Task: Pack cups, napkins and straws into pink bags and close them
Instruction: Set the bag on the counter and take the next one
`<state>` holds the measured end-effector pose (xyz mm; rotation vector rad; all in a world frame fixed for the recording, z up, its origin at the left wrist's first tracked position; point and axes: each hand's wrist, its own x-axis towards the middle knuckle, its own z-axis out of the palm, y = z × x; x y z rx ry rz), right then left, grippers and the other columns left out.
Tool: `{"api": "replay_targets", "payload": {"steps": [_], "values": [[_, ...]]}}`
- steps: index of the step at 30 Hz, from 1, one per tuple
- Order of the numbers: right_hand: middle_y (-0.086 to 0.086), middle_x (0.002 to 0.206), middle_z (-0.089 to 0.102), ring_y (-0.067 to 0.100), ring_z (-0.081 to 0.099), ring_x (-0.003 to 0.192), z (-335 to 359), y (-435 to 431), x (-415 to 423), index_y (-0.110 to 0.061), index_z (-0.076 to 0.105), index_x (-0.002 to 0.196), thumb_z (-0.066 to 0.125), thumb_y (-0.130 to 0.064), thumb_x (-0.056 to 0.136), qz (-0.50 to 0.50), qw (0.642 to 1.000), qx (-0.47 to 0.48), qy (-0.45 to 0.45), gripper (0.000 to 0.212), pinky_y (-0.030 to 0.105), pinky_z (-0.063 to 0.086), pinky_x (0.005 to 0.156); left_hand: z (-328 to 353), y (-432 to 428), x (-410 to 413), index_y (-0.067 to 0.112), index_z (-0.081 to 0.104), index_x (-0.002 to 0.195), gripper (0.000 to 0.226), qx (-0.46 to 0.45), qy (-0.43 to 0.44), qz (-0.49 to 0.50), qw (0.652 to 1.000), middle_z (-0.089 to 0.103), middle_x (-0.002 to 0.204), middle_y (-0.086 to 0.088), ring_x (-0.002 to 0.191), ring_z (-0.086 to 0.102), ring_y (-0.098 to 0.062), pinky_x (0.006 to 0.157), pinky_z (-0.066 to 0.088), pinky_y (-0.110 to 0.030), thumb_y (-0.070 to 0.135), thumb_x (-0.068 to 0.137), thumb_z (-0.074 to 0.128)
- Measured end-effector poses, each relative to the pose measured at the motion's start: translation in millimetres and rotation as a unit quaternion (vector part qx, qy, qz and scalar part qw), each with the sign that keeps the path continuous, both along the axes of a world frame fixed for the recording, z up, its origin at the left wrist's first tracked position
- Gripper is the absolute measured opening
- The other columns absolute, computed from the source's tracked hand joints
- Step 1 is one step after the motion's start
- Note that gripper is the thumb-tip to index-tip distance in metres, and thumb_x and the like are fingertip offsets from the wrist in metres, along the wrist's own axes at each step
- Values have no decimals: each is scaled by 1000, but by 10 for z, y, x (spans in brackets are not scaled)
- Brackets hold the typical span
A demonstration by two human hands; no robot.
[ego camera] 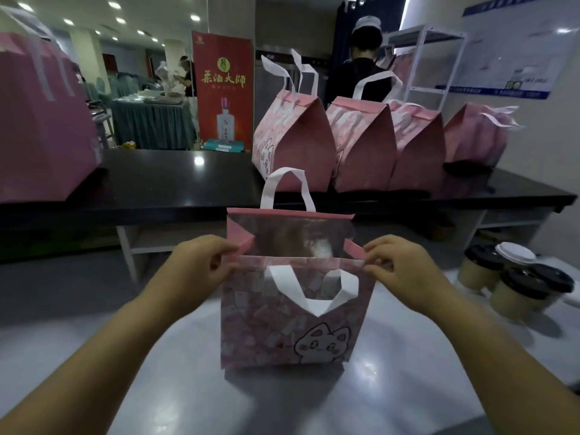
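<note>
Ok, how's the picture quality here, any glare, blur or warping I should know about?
Head view: wide-angle warping bows the black counter and stretches the forearms; ceiling lights leave glare spots on that counter; the pink bag is softly blurred, its foil lining shiny; the left hand and right hand pinching its rim look soft; the bag throws a shadow on the grey table.

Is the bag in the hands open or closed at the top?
Open. The left hand and right hand pinch the top corners of the pink bag; its mouth is spread, showing silvery lining. Contents: cannot tell.
</note>
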<state>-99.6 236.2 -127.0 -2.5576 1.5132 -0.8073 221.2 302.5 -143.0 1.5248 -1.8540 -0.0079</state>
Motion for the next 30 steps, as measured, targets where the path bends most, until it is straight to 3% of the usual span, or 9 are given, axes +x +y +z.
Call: {"api": "replay_targets", "payload": {"steps": [7,11,15,18,22,30], "values": [[-1,91,64,13,57,79,-26,-119,-237,-12,71,91,68,-11,82,-47,999,3,-15,10,31,53,73,-92,51,-393,16,65,107,30,-14,24,-29,999,66,95,5,76,58,-5,65,43,-9,27,79,67],[-9,89,62,8,57,81,-2,-96,-328,-17,69,97,69,-15,82,-21,999,27,-23,15,23,49,72,2,129,-427,16,67,100,30,-9,6,-12,1000,64,88,6,72,58,-4,60,44,-11,35,77,65],[-11,91,64,2,58,83,142,-45,-446,-19,69,99,71,-19,81,17,999,18,-38,18,9,42,67,305,237,-514,17,66,92,44,-39,-13,-22,999,60,83,8,73,57,-3,61,45,-15,51,71,48],[-13,90,65,-3,59,83,301,-3,-610,-20,70,98,71,-23,81,47,997,0,-63,18,6,43,68,642,268,-702,18,65,90,40,-70,-40,-50,996,59,80,9,71,58,0,61,42,-12,49,72,47],[-15,89,66,-4,59,83,443,6,-954,-24,69,98,69,-28,82,67,996,-23,-52,16,11,45,67,1055,193,-1196,20,65,93,34,-96,-99,-90,986,62,81,10,67,57,4,55,42,-8,44,74,52],[-18,96,63,-2,58,85,305,-253,-2045,-34,62,107,63,-44,83,65,994,47,79,26,23,51,75,1043,-343,-2695,26,66,97,42,-71,-200,-164,963,64,88,11,74,58,-4,66,54,-30,56,75,47]]}}
